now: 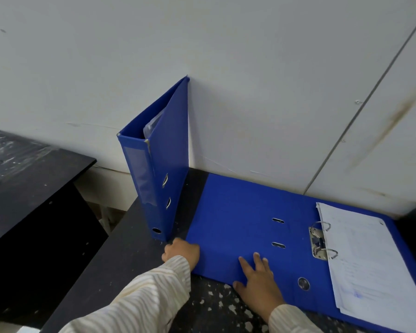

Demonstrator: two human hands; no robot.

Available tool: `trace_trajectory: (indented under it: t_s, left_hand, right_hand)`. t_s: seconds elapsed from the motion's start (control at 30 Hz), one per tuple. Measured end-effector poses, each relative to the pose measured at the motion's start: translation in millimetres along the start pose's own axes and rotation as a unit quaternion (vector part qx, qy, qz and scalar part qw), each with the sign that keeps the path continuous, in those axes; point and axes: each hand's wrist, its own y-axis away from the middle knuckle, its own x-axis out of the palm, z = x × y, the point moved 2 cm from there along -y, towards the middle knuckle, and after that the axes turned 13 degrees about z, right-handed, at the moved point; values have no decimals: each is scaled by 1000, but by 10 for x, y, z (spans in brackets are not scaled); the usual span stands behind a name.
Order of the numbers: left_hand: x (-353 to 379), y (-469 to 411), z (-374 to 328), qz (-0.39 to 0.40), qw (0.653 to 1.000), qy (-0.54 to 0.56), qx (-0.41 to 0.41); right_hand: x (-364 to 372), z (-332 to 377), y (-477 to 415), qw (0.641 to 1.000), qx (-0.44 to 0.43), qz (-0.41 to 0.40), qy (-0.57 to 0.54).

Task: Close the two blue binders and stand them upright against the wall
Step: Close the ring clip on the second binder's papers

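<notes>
One blue binder [165, 162] stands upright at the table's left end, its top corner leaning on the white wall [250, 80]. A second blue binder [240, 212] lies open and flat on the dark table [135, 236], with a metal ring mechanism [318, 241] and a stack of white papers [365, 258] on its right half. My left hand [181, 251] grips the near left corner of the open cover, fingers tucked at its edge. My right hand [257, 277] rests flat on the open cover, fingers spread.
A lower black surface [29, 179] sits to the left, separated from the table by a gap. The table's near part is speckled with white flecks [216, 306]. A thin cable [360, 102] runs diagonally down the wall at the right.
</notes>
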Motion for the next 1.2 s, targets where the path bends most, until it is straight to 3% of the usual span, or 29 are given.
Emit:
trace_trajectory:
  t_s: [0.17, 0.27, 0.4, 0.6, 0.77, 0.93, 1.07, 1.2]
  left_hand:
    - [-63, 15, -8, -26, 998, 35, 38]
    - [-107, 105, -68, -53, 987, 126, 88]
    - [-184, 384, -194, -35, 944, 282, 168]
    - [-146, 1118, -629, 3, 885, 366, 286]
    - [307, 1696, -930, 62, 835, 360, 412]
    - [892, 2051, -1148, 142, 780, 290, 536]
    - [1429, 2220, -1305, 162, 774, 192, 581]
    - [1899, 2254, -1421, 157, 794, 92, 580]
  right_hand:
    - [-21, 16, 58, 999, -13, -25, -38]
    - [-50, 48, 106, 994, -20, -57, -86]
    - [-171, 91, 188, 984, -49, -85, -148]
    - [-530, 174, 496, 952, -134, -164, -219]
    - [-965, 33, 1016, 902, -209, -245, -287]
    - [-1295, -338, 1403, 839, -259, -255, -405]
    - [-1497, -886, 1671, 766, -285, -247, -520]
    - [-1625, -1448, 1793, 736, -256, -262, -569]
